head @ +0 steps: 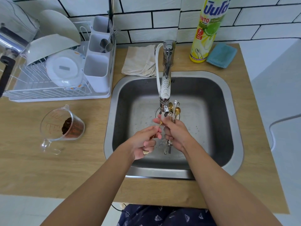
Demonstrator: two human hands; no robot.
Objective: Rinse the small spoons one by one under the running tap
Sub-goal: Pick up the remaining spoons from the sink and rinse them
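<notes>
Room: White tiles sit behind a wooden counter (48,168), and I look down into a steel sink (234,154).
Tap: I see the tap (166,88) reaching over the middle of the sink. I cannot make out the water itself.
Right hand: My right hand (175,133) is wrapped tight around a bunch of small spoons (174,110). Their bowls poke up just beside the tap's spout, and the handles stick out below my fist.
Left hand: My left hand (145,143) pinches one thin gold spoon (157,129) by its handle, with the bowl end up under the spout. Something small and pale is tucked in my palm, but I cannot tell what it is.
How the spoons feel, I think: very light, hard and stiff, and slippery when wet. They will not break, but one could slide out and fall into the sink.
Where to hold: I would pinch each spoon on the handle, so the bowl stays free for the water.
Step, I think: one spoon is being rinsed and the bunch is waiting.
Nearby: a drying rack (48,88) with plates to my left, a measuring cup (63,126) with brown stuff, a folded cloth (140,61), a soap bottle (206,33) and a blue sponge (221,55).
</notes>
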